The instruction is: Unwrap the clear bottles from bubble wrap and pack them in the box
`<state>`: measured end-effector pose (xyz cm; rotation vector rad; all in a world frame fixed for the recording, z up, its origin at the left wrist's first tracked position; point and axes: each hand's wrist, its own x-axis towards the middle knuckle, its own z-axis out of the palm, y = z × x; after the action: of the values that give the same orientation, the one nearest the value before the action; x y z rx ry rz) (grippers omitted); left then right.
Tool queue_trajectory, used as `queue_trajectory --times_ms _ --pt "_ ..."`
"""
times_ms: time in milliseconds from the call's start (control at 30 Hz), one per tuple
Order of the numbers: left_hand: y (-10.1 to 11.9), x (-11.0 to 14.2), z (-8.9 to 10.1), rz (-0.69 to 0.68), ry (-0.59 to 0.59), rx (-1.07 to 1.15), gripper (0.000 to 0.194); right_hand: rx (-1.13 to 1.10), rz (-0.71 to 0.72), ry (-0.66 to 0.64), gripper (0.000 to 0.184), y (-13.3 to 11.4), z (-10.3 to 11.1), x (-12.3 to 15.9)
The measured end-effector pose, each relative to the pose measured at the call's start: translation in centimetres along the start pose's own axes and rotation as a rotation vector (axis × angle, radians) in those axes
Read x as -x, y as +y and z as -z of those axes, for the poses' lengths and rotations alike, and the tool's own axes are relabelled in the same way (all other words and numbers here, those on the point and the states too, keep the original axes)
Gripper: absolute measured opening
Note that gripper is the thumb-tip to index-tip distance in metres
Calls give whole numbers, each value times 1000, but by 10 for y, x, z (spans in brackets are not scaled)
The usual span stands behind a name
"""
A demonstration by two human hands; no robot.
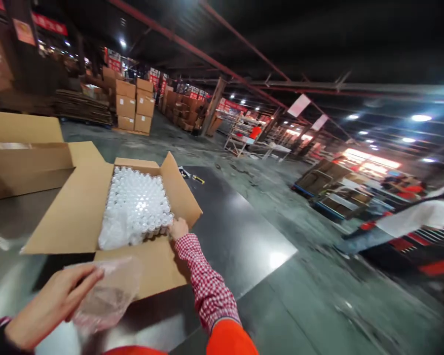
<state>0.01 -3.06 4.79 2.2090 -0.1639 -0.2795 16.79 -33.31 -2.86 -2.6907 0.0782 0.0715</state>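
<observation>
An open cardboard box (77, 207) sits on a dark metal table (240, 231), packed with several small clear bottles with white caps (138, 202). My right hand (178, 228), in a red checked sleeve, reaches into the box's near right corner and touches the bottles there; its fingers are partly hidden. My left hand (50, 303) is low at the left and grips a crumpled clear plastic bag (109, 293) over the box's near flap.
A second open cardboard box (25, 158) stands at the far left. A yellow-handled tool (198, 179) lies on the table's far edge. Stacked cartons (135, 106), shelving (244, 135) and carts (329, 190) fill the warehouse floor. A blurred person (410, 219) moves at the right.
</observation>
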Motion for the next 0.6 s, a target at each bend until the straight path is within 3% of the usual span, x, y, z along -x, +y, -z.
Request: queue_trajectory --times_ms 133,367,500,600 --pt "22 0 23 3 20 61 47 208 50 27 30 2 -25 -15" --pt "-3 -7 23 54 99 217 46 266 110 83 26 7 -39 -19" --pt "-10 -15 20 55 156 183 46 63 200 158 30 -6 -17 8" --pt "-10 -25 17 34 178 153 46 -464 446 337 36 -34 13 53"
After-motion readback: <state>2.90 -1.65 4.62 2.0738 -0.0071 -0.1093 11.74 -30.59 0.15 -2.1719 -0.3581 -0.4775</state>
